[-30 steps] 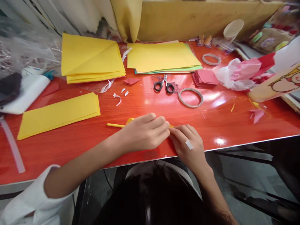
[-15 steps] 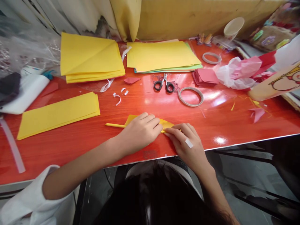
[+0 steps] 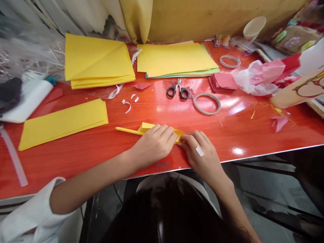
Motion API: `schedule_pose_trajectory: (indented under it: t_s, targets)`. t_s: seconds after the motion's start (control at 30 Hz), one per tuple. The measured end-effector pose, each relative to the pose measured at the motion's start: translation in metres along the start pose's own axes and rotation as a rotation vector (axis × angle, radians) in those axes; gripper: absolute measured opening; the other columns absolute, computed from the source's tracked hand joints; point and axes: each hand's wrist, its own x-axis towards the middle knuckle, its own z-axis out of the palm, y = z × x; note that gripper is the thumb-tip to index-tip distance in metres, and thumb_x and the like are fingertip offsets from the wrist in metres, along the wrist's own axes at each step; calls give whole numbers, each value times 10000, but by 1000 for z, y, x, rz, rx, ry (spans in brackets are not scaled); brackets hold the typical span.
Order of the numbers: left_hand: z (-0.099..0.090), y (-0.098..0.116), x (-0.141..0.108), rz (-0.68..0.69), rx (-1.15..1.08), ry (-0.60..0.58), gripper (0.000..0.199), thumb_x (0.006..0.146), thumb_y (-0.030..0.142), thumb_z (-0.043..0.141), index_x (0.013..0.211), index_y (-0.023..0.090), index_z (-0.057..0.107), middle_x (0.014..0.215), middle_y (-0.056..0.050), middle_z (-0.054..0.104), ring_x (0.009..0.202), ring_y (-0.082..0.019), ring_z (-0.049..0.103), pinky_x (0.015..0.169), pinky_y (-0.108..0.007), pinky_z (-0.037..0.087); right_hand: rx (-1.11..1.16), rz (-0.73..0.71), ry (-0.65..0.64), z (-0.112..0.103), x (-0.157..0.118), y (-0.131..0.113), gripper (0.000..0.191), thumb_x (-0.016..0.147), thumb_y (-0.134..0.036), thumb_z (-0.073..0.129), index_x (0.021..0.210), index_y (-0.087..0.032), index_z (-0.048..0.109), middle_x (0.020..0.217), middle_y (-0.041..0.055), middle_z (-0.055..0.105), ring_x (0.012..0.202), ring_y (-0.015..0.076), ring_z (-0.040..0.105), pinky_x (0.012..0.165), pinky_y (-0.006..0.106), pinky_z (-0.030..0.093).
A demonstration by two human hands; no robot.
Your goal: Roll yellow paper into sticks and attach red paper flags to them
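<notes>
Farther back, one pale cup sits at the right of the desk; its contents cannot be made out. Two tape rolls, one pair of scissors and three yellow-topped paper stacks lie nearby. Toward the front edge, one partly rolled yellow paper runs under the left hand, its bent fingers closed over the middle; the right hand pinches the right end between thumb and forefinger.
</notes>
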Motion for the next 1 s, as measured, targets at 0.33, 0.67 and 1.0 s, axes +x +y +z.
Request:
schedule_pose_trajectory:
  t_s: [0.33, 0.67, 1.0]
  targets:
    - [-6, 1, 0, 19, 3, 51, 197, 901, 135, 394, 872, 103, 586, 777, -64, 595, 726, -188, 544, 643, -303, 414, -63, -49, 99, 0, -2, -3, 135, 874, -135, 470, 954, -186, 566, 838, 62, 547, 736, 165, 435, 660, 292, 417]
    - [-5, 4, 1, -4, 3, 98, 188, 897, 114, 390, 867, 92, 574, 746, -55, 582, 698, -179, 551, 648, -305, 455, -39, -31, 74, 1, -3, -3, 103, 887, -171, 466, 937, -173, 557, 800, 52, 574, 728, 163, 460, 669, 294, 403]
    - [-2, 3, -1, 4, -70, 48, 206, 912, 129, 378, 924, 80, 578, 794, -65, 591, 750, -179, 547, 685, -304, 474, -71, -41, 156, 2, -3, -3, 154, 867, -91, 463, 919, -162, 589, 749, 49, 565, 690, 157, 446, 646, 292, 407]
